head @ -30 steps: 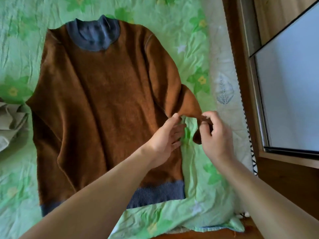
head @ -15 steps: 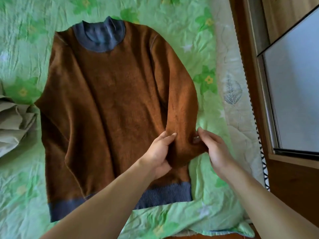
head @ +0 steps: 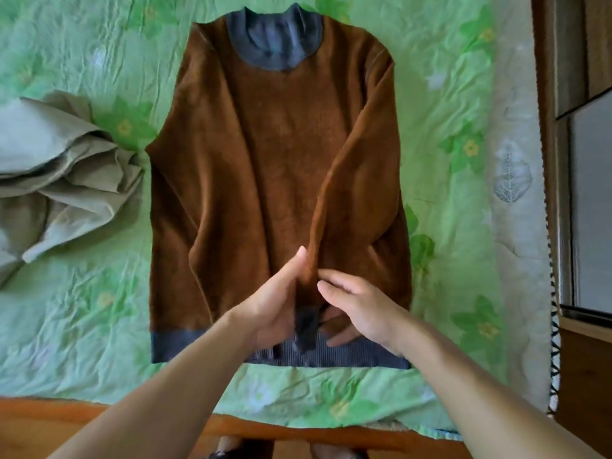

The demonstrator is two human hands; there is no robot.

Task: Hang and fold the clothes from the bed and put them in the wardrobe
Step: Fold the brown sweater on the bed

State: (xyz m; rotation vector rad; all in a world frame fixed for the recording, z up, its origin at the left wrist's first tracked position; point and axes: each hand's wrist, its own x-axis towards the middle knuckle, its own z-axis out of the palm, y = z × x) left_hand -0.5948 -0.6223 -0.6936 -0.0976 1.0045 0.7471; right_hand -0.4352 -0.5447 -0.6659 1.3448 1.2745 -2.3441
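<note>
Head view, sweater stage. Our left grip (head: 278, 313) pinches the end of the long brown fleece sleeve (head: 334, 200). The thumb lies straight up along the fabric and the other fingers are hidden under it. Blur softens the detail here. The dark grey ribbed cuff (head: 306, 329) hangs out below the palm. Our right grip (head: 361, 309) is spread, fingers fairly straight, laid against the sleeve just beside the left and holding nothing that we can see.

The sleeve runs slantwise from the shoulder down across the front of the brown fleece sweater with grey collar and grey hem band (head: 258, 154). The sweater lies flat, collar away from us, on the bed with the crumpled green flowered sheet (head: 99, 326).

We judge the step to be laying this sleeve in over the body before folding. To do it well:
- set the cuff flat just above the hem band, inside the body outline
- sweep the flat right palm from shoulder to cuff to press down the raised ridge
- loosen the pinch only once the fleece lies flat, since thick pile likely springs back

Outward: a heaped beige cloth garment (head: 56, 167) lies near the sweater, and the wooden wardrobe with pale sliding door (head: 589, 210) stands beyond the bed edge.
</note>
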